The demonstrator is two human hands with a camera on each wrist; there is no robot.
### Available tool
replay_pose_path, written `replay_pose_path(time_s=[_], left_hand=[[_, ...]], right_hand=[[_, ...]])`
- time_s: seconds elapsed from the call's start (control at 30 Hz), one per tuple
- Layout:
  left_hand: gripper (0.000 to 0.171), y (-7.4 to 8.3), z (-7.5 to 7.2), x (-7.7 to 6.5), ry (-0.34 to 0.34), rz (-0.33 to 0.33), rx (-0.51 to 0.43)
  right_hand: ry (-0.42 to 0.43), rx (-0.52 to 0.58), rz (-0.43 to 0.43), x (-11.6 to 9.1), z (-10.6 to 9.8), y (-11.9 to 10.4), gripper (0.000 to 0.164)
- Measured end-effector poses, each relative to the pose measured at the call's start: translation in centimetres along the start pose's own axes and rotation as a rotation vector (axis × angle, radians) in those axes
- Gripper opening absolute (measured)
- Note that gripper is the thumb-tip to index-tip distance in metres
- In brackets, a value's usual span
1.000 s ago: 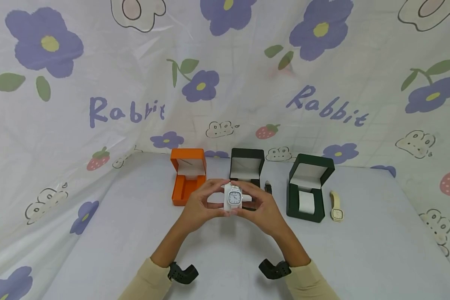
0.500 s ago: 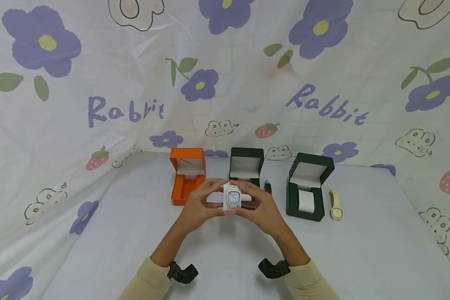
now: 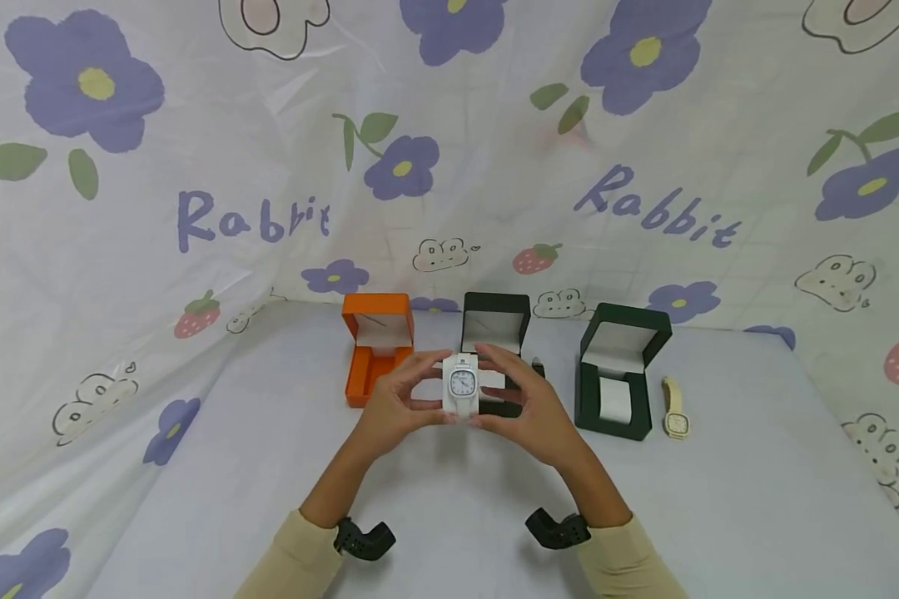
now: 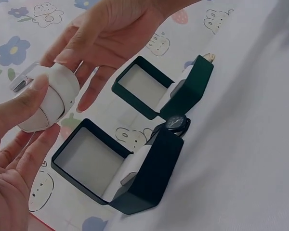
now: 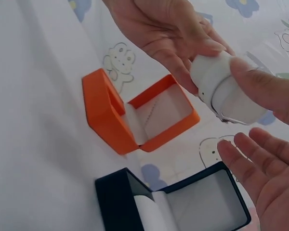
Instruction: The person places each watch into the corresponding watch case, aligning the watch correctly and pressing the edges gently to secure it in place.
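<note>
Our left hand (image 3: 391, 409) and right hand (image 3: 537, 418) pinch one white square-faced watch (image 3: 462, 383) near three square orange or dark-green boxes (image 3: 378, 304) (image 3: 497, 303) (image 3: 633, 315).

Smooth white cushion (image 4: 67, 86), matt orange box (image 5: 99, 113).

A person's right hand (image 3: 535, 409) shifts rightward, fingertips drawing out to the edge of a white watch (image 3: 462, 383) now slightly higher and farther left, exposing more white cushion (image 3: 492, 380) behind and covering more of a black watch (image 3: 538, 365).
</note>
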State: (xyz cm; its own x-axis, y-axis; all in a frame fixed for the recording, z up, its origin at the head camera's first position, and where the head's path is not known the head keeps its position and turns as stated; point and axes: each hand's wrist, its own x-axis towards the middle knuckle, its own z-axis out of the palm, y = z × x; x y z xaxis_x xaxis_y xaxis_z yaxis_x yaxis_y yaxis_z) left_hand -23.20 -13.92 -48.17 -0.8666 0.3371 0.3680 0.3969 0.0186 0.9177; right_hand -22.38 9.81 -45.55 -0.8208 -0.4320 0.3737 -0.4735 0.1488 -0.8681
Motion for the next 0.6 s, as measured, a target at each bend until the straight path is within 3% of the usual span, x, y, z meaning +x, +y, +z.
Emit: replay_pose_path(time_s=[0.27,0.6], left_hand=[[0.073,0.03,-0.11,0.05,-0.011,0.003,-0.03],[0.072,0.28,0.18,0.03,-0.008,-0.003,-0.021]], right_hand=[[-0.048,-0.063,-0.018,0.22,-0.09,-0.15,0.091],[-0.009,-0.059,-0.004,0.25,0.19,-0.02,0.09]])
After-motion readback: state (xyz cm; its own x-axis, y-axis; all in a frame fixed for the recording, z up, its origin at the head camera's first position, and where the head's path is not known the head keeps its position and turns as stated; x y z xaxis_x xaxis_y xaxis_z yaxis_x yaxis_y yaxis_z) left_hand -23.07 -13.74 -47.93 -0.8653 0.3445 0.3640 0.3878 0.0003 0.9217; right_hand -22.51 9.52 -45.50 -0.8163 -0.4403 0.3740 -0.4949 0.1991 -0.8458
